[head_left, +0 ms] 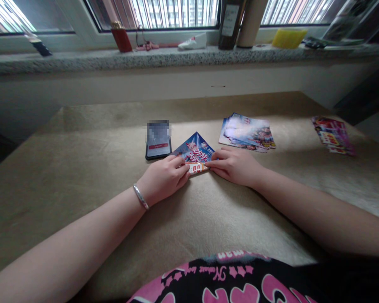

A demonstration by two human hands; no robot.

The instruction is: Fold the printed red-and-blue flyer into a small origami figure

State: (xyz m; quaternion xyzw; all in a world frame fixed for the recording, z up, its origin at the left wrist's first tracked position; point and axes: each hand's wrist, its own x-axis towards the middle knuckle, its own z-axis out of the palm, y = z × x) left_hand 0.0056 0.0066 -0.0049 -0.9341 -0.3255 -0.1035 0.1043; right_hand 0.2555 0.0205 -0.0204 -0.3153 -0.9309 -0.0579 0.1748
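Centrally on the table (240, 219), the printed paper (196, 146) is folded to a far-pointing peak, its near edge turned up. The left hand (164, 176) and right hand (236, 165), fingers nearly closed, hold its near corners. Right, stacked sheets (248, 129) lie flat; left, a phone (158, 138). Beyond runs a stone windowsill (82, 63).

Shot from the wearer's head at 6 o'clock, facing 12 o'clock and angled down across the tabletop (91, 139). Set near enough to take in the printed shirt front (232, 284) at 6 o'clock and to place left hand (163, 176) and right hand (236, 166) close to mid-frame. Framed wide, catching the forearms (91, 235) at 8 and 4 o'clock and reaching beyond to the windowsill (82, 64) and lower window (173, 14) at 12 o'clock.
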